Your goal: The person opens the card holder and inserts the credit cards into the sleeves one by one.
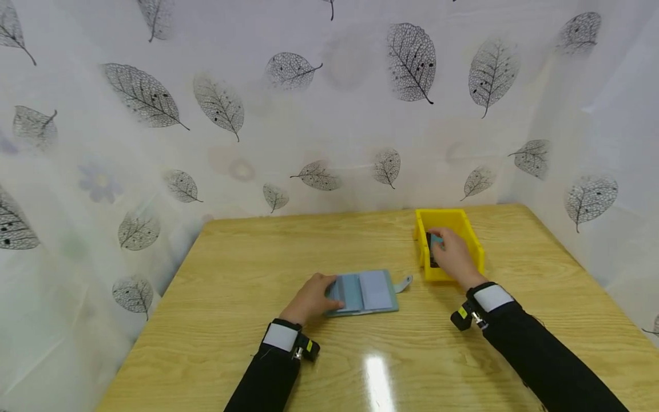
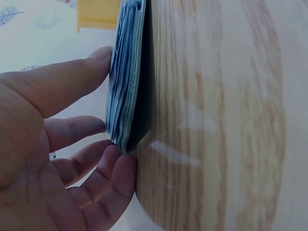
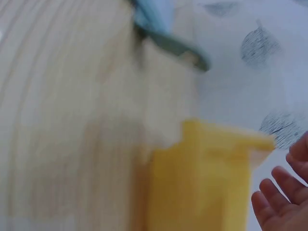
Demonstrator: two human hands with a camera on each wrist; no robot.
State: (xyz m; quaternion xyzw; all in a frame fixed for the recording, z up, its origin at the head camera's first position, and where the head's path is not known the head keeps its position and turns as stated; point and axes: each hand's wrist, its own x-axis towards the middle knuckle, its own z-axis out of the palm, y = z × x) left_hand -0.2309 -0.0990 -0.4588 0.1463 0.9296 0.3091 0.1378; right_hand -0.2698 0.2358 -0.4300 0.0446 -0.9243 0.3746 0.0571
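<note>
A light blue card holder [image 1: 377,290] lies open on the table, its clear sleeves showing and its snap strap [image 1: 404,284] pointing right. My left hand [image 1: 312,297] grips its left edge; in the left wrist view the thumb [image 2: 79,79] lies against the sleeves and the other fingers curl at the lower edge. My right hand [image 1: 453,252] reaches over the yellow bin [image 1: 475,239], thumb and forefinger beside a dark and blue card-like piece [image 1: 432,258]. Whether they pinch it is unclear. Several loosely bent fingers [image 3: 284,197] show above the rim in the right wrist view.
The wooden table [image 1: 247,257] ends at a pale leaf-print curtain [image 1: 340,126] behind and at the sides. To the right of the card holder, the bin stands near the table's back edge. The right wrist view is blurred.
</note>
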